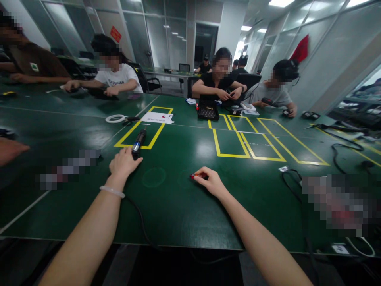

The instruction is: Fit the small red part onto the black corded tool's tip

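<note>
Cylindrical tool (pixel 139 140) | shiny blue band (pixel 136 146) | left fingers (pixel 127 153) gripping | right fingers (pixel 205 170) pinching red item (pixel 192 176)

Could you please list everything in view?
Electric screwdriver: one, black-blue, at left hand
Small object: one, reddish, in right hand
Worktable: one, green, centre
Tape outlines: several, yellow, on worktable
Paper: one, white, beyond screwdriver
Coil: one, white, paper's left
Tray: one, black, far side
Cables: several, mostly black, worktable
People: several, mixed clothing, mostly beyond worktable
Chairs: several, black, background
Decorations: two, red, background
Bracelet: one, whitish, left wrist
Left hand: one, bare, on screwdriver
Right hand: one, bare, centre
</note>
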`<state>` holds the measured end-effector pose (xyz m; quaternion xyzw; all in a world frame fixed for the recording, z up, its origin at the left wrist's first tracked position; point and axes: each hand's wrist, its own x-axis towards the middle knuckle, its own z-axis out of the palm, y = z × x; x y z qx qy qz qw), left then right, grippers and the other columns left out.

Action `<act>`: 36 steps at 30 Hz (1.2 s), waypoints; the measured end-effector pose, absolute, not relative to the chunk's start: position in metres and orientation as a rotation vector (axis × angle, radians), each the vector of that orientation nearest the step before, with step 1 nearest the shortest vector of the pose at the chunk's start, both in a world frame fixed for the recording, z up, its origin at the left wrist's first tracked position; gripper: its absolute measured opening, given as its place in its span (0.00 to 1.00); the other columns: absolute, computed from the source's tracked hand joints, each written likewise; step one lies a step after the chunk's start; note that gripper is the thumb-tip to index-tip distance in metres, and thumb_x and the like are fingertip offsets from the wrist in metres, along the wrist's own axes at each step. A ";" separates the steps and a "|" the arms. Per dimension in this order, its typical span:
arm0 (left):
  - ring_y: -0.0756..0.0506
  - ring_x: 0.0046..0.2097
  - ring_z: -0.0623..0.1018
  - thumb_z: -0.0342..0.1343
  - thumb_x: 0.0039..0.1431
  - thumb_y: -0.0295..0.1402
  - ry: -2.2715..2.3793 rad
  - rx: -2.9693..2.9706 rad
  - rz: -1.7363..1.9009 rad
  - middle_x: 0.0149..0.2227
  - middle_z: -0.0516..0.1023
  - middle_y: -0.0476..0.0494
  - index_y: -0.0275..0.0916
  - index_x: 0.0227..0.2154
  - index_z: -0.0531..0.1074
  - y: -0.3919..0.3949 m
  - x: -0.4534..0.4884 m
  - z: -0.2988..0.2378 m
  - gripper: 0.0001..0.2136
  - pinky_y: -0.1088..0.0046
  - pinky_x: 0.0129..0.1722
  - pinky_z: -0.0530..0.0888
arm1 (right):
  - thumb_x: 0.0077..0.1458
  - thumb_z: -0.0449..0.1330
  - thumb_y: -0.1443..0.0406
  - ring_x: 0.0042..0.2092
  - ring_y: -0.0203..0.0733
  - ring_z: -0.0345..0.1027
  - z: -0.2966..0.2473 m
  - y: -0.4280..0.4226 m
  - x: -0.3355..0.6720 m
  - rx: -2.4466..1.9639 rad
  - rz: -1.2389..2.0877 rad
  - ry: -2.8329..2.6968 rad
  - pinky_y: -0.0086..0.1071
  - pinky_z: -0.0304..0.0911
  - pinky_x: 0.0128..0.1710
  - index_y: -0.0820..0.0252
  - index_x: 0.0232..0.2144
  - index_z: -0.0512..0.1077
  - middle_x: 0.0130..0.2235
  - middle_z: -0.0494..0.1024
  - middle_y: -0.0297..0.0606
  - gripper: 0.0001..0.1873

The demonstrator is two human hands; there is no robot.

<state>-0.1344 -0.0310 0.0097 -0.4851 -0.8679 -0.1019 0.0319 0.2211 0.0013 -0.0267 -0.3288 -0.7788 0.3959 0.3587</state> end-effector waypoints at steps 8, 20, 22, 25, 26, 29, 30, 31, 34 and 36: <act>0.29 0.54 0.70 0.54 0.53 0.47 -2.734 -1.578 -0.270 0.56 0.64 0.27 0.39 0.58 0.62 -0.025 -0.139 0.007 0.31 0.53 0.45 0.72 | 0.55 0.62 0.60 0.33 0.37 0.68 -0.030 0.004 0.221 -0.839 0.994 -1.998 0.30 0.63 0.36 0.60 0.33 0.74 0.33 0.76 0.36 0.08; 0.38 0.48 0.73 0.54 0.53 0.49 -2.417 -2.019 -0.413 0.50 0.66 0.37 0.39 0.58 0.62 -0.031 -0.044 0.002 0.32 0.65 0.42 0.73 | 0.51 0.60 0.67 0.33 0.36 0.67 -0.029 0.005 0.219 -0.860 1.039 -1.923 0.31 0.63 0.37 0.60 0.36 0.69 0.31 0.74 0.33 0.08; 0.39 0.48 0.73 0.54 0.54 0.48 -2.326 -2.142 -0.445 0.50 0.66 0.37 0.39 0.59 0.60 -0.034 -0.021 0.000 0.32 0.66 0.42 0.72 | 0.51 0.60 0.67 0.33 0.36 0.67 -0.029 0.004 0.219 -0.855 1.043 -1.914 0.31 0.63 0.37 0.60 0.37 0.69 0.31 0.73 0.33 0.09; 0.40 0.50 0.71 0.55 0.55 0.45 -2.209 -2.287 -0.477 0.52 0.65 0.38 0.40 0.60 0.57 -0.040 0.010 -0.003 0.32 0.66 0.44 0.72 | 0.52 0.59 0.66 0.33 0.36 0.67 -0.029 0.003 0.218 -0.849 1.053 -1.908 0.30 0.63 0.36 0.60 0.36 0.68 0.31 0.73 0.33 0.08; 0.40 0.51 0.71 0.55 0.55 0.44 -2.174 -2.325 -0.490 0.52 0.65 0.38 0.41 0.61 0.57 -0.042 0.018 -0.004 0.31 0.67 0.44 0.72 | 0.52 0.60 0.65 0.33 0.36 0.67 -0.029 0.003 0.218 -0.848 1.059 -1.906 0.30 0.63 0.36 0.60 0.36 0.68 0.31 0.73 0.33 0.08; 0.40 0.52 0.70 0.54 0.56 0.42 -2.074 -2.420 -0.524 0.53 0.65 0.38 0.41 0.61 0.55 -0.048 0.035 -0.005 0.31 0.66 0.47 0.71 | 0.53 0.60 0.64 0.32 0.36 0.67 -0.029 0.002 0.218 -0.857 1.073 -1.916 0.30 0.62 0.36 0.60 0.35 0.68 0.31 0.73 0.33 0.07; 0.40 0.52 0.70 0.54 0.56 0.41 -2.047 -2.443 -0.529 0.53 0.65 0.38 0.40 0.61 0.55 -0.049 0.038 -0.005 0.30 0.65 0.48 0.71 | 0.52 0.60 0.63 0.32 0.36 0.66 -0.030 0.002 0.218 -0.868 1.068 -1.936 0.30 0.62 0.35 0.59 0.34 0.68 0.30 0.73 0.32 0.07; 0.40 0.52 0.70 0.53 0.56 0.41 -2.026 -2.460 -0.530 0.54 0.64 0.38 0.40 0.61 0.55 -0.050 0.040 -0.005 0.30 0.65 0.49 0.71 | 0.52 0.61 0.63 0.31 0.36 0.66 -0.030 0.002 0.217 -0.883 1.056 -1.964 0.29 0.61 0.34 0.59 0.33 0.68 0.29 0.72 0.31 0.07; 0.40 0.51 0.70 0.53 0.57 0.40 -1.997 -2.471 -0.517 0.54 0.64 0.37 0.40 0.62 0.55 -0.053 0.042 -0.005 0.30 0.64 0.49 0.71 | 0.51 0.62 0.64 0.28 0.35 0.63 -0.032 0.002 0.215 -0.928 0.990 -2.041 0.29 0.59 0.31 0.59 0.31 0.68 0.26 0.69 0.29 0.06; 0.40 0.50 0.70 0.53 0.57 0.41 -2.007 -2.447 -0.499 0.54 0.64 0.38 0.41 0.62 0.55 -0.054 0.041 -0.004 0.30 0.64 0.47 0.71 | 0.50 0.62 0.65 0.27 0.35 0.62 -0.033 0.002 0.213 -0.945 0.956 -2.065 0.28 0.57 0.30 0.59 0.30 0.67 0.25 0.68 0.28 0.06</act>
